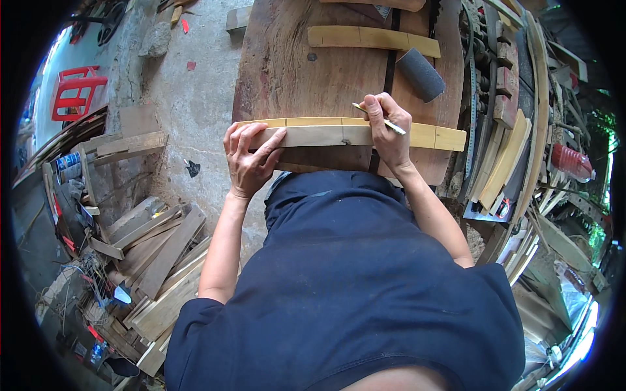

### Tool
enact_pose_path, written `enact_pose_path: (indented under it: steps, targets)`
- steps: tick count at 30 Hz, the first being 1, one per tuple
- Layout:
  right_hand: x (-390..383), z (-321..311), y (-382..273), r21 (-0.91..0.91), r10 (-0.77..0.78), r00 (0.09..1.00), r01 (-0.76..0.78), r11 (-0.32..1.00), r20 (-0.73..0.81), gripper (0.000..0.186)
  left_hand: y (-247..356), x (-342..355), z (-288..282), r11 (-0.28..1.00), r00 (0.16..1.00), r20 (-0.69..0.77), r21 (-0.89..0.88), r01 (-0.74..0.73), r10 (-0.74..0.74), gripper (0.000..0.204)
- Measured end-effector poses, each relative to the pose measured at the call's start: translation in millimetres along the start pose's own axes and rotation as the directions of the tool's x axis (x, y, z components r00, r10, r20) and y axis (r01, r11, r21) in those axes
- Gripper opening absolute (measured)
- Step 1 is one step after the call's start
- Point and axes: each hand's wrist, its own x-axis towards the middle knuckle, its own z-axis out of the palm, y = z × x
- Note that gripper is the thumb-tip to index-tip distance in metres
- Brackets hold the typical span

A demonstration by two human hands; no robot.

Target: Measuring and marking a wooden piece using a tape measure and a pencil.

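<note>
My left hand [250, 159] is closed round the left end of a short greyish wood strip [310, 136], fingers over its far edge and thumb on top. Just behind that strip, along its far side, lies a longer yellow wood strip [447, 138] crossed by several thin dark lines. Between the fingers of my right hand [391, 137] is a pencil [395, 128], slanting over the right end of the greyish strip. Both strips lie at the near edge of a brown wooden bench top [280, 72]. My right fingers partly hide where the greyish strip ends.
Farther back on the bench lie another yellow strip [372, 39] and a dark grey abrasive-looking roll [422, 75]. Wood and tools crowd the right, by a red-tinted bottle [572, 162]. Scrap boards [173, 251] pile up at lower left. A red plastic stool [78, 92] stands far left.
</note>
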Motion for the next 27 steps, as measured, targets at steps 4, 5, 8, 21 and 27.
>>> enact_pose_path:
  steps: [4,5,8,21,27]
  targets:
    - [5.8,-3.8,-9.9,0.101,0.115,0.983,-0.130,0.986,0.144,0.039,-0.1,-0.1,-0.4,1.000,1.000,0.013,-0.007,0.005,-0.005,0.042]
    - [5.7,-2.2,-10.1,0.100,0.115,0.983,-0.130,0.986,0.145,0.039,0.1,-1.2,-0.9,1.000,1.000,0.015,-0.008,0.008,-0.008,0.042]
    - [6.9,4.8,-12.2,-0.103,0.104,0.970,-0.083,0.991,0.219,0.043,0.3,0.2,-0.9,1.000,1.000,0.014,-0.013,0.004,-0.004,0.042]
    - [9.5,9.9,-14.6,-0.077,0.018,0.973,0.000,0.997,0.232,0.040,-0.3,1.0,-3.5,1.000,1.000,0.013,-0.007,-0.001,0.002,0.042]
    - [9.4,8.0,-11.7,-0.106,0.026,0.975,-0.002,0.994,0.220,0.040,-1.2,0.5,-2.5,1.000,1.000,0.014,-0.011,-0.007,0.007,0.042]
